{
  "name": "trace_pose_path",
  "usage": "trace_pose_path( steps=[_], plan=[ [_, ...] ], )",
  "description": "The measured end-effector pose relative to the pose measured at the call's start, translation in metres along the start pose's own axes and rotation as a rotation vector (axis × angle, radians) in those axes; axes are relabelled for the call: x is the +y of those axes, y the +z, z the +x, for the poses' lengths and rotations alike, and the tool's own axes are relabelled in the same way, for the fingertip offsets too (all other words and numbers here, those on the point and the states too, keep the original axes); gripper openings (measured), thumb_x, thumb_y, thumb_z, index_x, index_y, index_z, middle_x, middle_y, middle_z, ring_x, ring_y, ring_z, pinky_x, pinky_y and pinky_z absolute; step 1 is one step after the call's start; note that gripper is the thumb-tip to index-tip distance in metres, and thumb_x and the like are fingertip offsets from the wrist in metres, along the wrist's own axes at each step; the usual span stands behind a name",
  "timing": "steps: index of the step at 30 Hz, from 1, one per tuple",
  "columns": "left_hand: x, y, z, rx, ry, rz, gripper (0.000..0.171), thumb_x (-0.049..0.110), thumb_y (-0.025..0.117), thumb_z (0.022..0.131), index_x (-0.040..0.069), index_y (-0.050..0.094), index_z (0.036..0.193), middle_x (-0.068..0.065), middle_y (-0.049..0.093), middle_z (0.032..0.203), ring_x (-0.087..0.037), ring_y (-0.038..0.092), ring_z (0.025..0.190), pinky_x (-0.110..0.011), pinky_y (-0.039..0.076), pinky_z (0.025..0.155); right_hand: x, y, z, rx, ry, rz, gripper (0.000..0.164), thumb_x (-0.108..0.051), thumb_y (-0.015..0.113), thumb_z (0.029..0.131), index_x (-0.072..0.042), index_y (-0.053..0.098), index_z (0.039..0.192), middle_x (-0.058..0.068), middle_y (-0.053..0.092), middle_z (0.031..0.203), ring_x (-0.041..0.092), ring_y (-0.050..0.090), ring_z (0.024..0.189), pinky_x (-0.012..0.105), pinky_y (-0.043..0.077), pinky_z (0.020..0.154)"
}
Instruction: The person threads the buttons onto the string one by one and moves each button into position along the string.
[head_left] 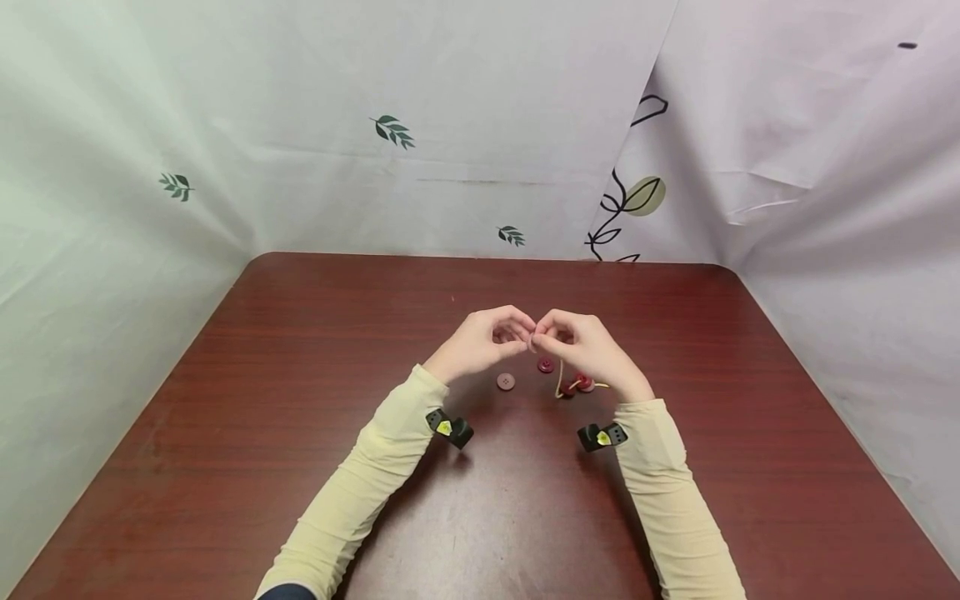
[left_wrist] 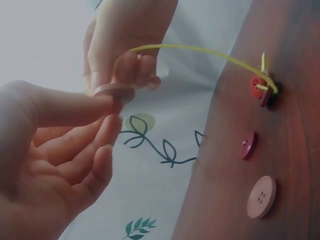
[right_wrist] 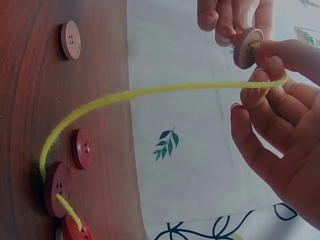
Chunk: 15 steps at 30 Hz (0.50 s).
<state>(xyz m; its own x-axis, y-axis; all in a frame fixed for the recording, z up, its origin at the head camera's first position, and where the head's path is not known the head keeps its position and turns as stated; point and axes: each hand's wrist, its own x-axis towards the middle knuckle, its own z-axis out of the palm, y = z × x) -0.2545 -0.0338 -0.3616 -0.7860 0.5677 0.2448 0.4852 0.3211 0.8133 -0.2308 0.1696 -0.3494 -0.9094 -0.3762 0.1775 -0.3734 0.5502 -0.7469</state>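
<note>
Above the table my hands meet at the fingertips. My left hand (head_left: 474,343) pinches a dusty-pink button (right_wrist: 246,49) by its edge. With thumb and forefinger, my right hand (head_left: 596,352) pinches the end of a yellow yarn (right_wrist: 150,90) against that button's face, at the holes. From the right fingers the yarn droops to a dark red button (right_wrist: 56,192) and a bright red button (left_wrist: 257,87), both threaded on it and lying on the table. Whether the tip has passed through the pink button is hidden.
A loose pale pink button (head_left: 506,382) and a smaller crimson button (head_left: 546,365) lie on the brown table (head_left: 300,400) below the hands. White cloth (head_left: 465,100) with leaf prints hangs behind and at both sides.
</note>
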Motion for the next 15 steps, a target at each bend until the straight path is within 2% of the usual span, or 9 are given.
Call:
trace_pose_path(
  steps=[4, 8, 11, 15],
  plan=[
    [-0.001, 0.0026, 0.001, 0.037, 0.003, -0.01, 0.019, 0.006, 0.068, 0.088, 0.006, 0.065, 0.106, -0.007, 0.072, 0.094, -0.011, 0.065, 0.083, -0.021, 0.05, 0.074, 0.0007, 0.0004, 0.0006, -0.001, -0.001, 0.002, 0.009, -0.019, 0.066, 0.092, -0.011, 0.067, 0.095, 0.012, 0.067, 0.078, 0.024, 0.06, 0.069, 0.023, 0.045, 0.063],
    [-0.0004, 0.0037, 0.0011, 0.049, 0.005, -0.007, 0.017, 0.005, 0.067, 0.088, 0.006, 0.065, 0.105, -0.008, 0.071, 0.093, -0.012, 0.064, 0.081, -0.021, 0.05, 0.075, 0.0009, 0.0001, 0.0004, -0.011, -0.01, 0.002, 0.009, -0.019, 0.065, 0.093, -0.011, 0.067, 0.097, 0.006, 0.069, 0.08, 0.023, 0.064, 0.074, 0.023, 0.047, 0.07],
    [-0.0001, 0.0045, 0.0009, 0.06, -0.004, -0.008, 0.016, 0.005, 0.066, 0.087, 0.007, 0.065, 0.104, -0.008, 0.072, 0.092, -0.012, 0.064, 0.08, -0.02, 0.049, 0.073, 0.0, 0.0005, 0.0, -0.017, -0.012, 0.012, 0.01, -0.02, 0.066, 0.092, -0.012, 0.066, 0.096, 0.008, 0.069, 0.082, 0.024, 0.065, 0.076, 0.024, 0.047, 0.073],
    [0.0002, 0.0055, 0.0009, 0.076, -0.009, 0.002, 0.017, 0.003, 0.065, 0.086, 0.007, 0.065, 0.103, -0.008, 0.071, 0.092, -0.011, 0.062, 0.079, -0.021, 0.048, 0.071, -0.0014, 0.0026, 0.0002, 0.011, -0.014, 0.002, 0.013, -0.024, 0.069, 0.09, -0.012, 0.065, 0.093, 0.008, 0.068, 0.081, 0.024, 0.062, 0.073, 0.025, 0.046, 0.07]
  ],
)
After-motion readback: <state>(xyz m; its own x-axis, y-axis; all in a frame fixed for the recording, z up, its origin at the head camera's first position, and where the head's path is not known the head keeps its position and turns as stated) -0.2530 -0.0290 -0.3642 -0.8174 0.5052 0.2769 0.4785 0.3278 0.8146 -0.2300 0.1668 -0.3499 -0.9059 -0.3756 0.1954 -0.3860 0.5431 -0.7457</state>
